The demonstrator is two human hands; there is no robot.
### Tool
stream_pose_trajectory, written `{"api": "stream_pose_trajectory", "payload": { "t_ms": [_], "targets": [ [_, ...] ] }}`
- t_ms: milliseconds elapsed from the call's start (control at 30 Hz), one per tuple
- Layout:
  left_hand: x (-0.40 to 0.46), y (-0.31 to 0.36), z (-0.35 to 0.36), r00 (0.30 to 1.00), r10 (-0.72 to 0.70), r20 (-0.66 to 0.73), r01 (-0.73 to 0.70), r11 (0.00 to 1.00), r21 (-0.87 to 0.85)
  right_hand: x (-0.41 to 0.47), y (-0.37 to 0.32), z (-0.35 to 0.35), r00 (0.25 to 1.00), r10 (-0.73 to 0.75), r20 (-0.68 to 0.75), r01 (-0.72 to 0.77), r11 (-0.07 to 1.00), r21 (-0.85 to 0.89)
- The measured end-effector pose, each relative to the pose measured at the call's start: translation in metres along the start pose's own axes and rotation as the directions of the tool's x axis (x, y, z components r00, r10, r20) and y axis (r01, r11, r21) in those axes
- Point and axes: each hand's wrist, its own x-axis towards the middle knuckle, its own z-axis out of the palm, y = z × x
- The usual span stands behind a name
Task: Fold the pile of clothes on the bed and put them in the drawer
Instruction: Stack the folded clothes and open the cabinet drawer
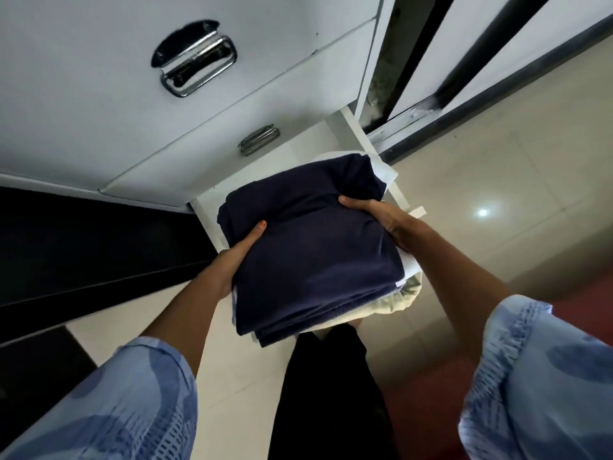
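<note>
In the centre of the frame a stack of folded clothes, a navy garment on top with white and pale cream pieces showing beneath at its right and lower edges, is held over the open bottom drawer, whose white wall and floor show just above and to the left of the stack. The left hand grips the stack's left edge, thumb laid on top of the navy cloth and fingers hidden underneath; the right hand clasps the far right side, fingers curled over the top fold. Both arms, in light blue patterned sleeves, reach in from the bottom corners. Above, in the upper left, the closed drawers of the white cabinet show a large chrome handle and a smaller one lower down. The pale tiled floor spreads to the right, with a light reflected in it. As for progress: the folding looks done for at least these pieces (neat square edges, layered evenly), and the carrying seems finished too, since the stack is already at the drawer. What appears left is lowering it in, letting go and pushing the drawer closed. The bed is out of view, so whether more clothes wait there cannot be told, nor whether the stack already rests on the drawer floor.
</note>
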Motion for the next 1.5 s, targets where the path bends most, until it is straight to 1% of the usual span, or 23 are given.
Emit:
{"api": "stream_pose_trajectory", "payload": {
  "t_ms": [67,167,367,500,633,667,733,800,867,933,1000,1067,1133,1167,1200,1233,1267,1300,1333,1367,1433,1467,1500],
  "targets": [
    [0.025,0.003,-0.001,0.998,-0.030,0.050,0.031,0.999,-0.011,0.027,-0.003,-0.002,0.999,0.030,0.025,-0.029,0.998,-0.047],
    [0.055,0.005,0.001,0.993,-0.062,0.105,0.066,0.997,-0.044,0.060,-0.006,-0.005,0.998,0.056,-0.005,-0.056,0.992,-0.114],
    [0.112,0.009,0.002,0.991,-0.065,0.113,0.079,0.989,-0.123,0.117,-0.022,-0.006,0.996,0.087,-0.009,-0.087,0.977,-0.193],
    [0.142,0.020,0.001,0.989,-0.068,0.128,0.087,0.984,-0.152,0.156,-0.027,0.001,0.990,0.126,0.068,-0.105,0.963,-0.249],
    [0.158,0.019,-0.002,0.991,-0.067,0.116,0.085,0.983,-0.163,0.173,-0.036,0.008,0.998,0.056,0.010,-0.051,0.960,-0.277],
    [0.160,0.017,-0.003,0.992,-0.063,0.112,0.085,0.976,-0.200,0.176,-0.039,0.011,0.999,0.035,-0.005,-0.035,0.962,-0.271],
    [0.168,0.010,-0.004,0.997,-0.055,0.049,0.065,0.969,-0.240,0.187,-0.040,0.014,1.000,0.001,-0.026,-0.008,0.967,-0.254],
    [0.176,0.004,-0.006,0.993,-0.035,-0.114,0.015,0.985,-0.170,0.200,-0.035,0.017,0.995,-0.025,-0.095,0.000,0.967,-0.254],
    [0.183,-0.005,-0.004,0.976,-0.068,-0.208,0.046,0.993,-0.111,0.210,-0.025,0.018,0.985,-0.056,-0.164,-0.001,0.944,-0.329],
    [0.182,-0.012,0.004,0.976,-0.066,-0.205,0.046,0.994,-0.101,0.212,-0.013,0.018,0.980,-0.084,-0.181,0.003,0.914,-0.406],
    [0.180,-0.016,0.012,0.978,-0.061,-0.200,0.042,0.994,-0.100,0.205,-0.002,0.018,0.972,-0.110,-0.207,0.016,0.913,-0.408],
    [0.174,-0.015,0.017,0.967,-0.034,-0.252,0.014,0.997,-0.082,0.191,0.006,0.019,0.961,-0.161,-0.226,0.056,0.910,-0.410],
    [0.170,-0.016,0.021,0.936,0.024,-0.351,-0.013,0.999,0.034,0.179,0.019,0.019,0.941,-0.249,-0.230,0.079,0.821,-0.566],
    [0.163,-0.018,0.026,0.915,0.080,-0.396,-0.031,0.991,0.129,0.168,0.025,0.020,0.938,-0.277,-0.209,0.061,0.725,-0.686],
    [0.156,-0.021,0.031,0.889,0.178,-0.423,-0.082,0.968,0.235,0.157,0.033,0.021,0.942,-0.289,-0.170,0.038,0.596,-0.802],
    [0.143,-0.025,0.038,0.852,0.310,-0.422,-0.160,0.922,0.354,0.143,0.040,0.024,0.948,-0.298,-0.111,0.039,0.457,-0.888],
    [0.134,-0.034,0.044,0.799,0.460,-0.387,-0.252,0.841,0.478,0.131,0.047,0.025,0.955,-0.294,-0.039,0.068,0.343,-0.937],
    [0.124,-0.043,0.049,0.745,0.598,-0.295,-0.334,0.717,0.611,0.119,0.052,0.026,0.963,-0.268,0.034,0.108,0.264,-0.958],
    [0.117,-0.054,0.051,0.696,0.704,-0.142,-0.398,0.543,0.739,0.107,0.058,0.027,0.968,-0.228,0.102,0.150,0.207,-0.967],
    [0.111,-0.065,0.053,0.659,0.750,0.055,-0.455,0.339,0.823,0.097,0.062,0.027,0.971,-0.176,0.159,0.187,0.156,-0.970],
    [0.102,-0.079,0.056,0.589,0.696,0.411,-0.528,-0.053,0.847,0.082,0.069,0.022,0.961,-0.083,0.264,0.266,0.010,-0.964],
    [0.101,-0.086,0.056,0.549,0.640,0.538,-0.544,-0.215,0.811,0.078,0.072,0.018,0.951,-0.052,0.306,0.302,-0.079,-0.950],
    [0.101,-0.092,0.056,0.527,0.584,0.618,-0.537,-0.335,0.774,0.075,0.076,0.012,0.940,-0.033,0.339,0.329,-0.166,-0.929]
  ]
}}
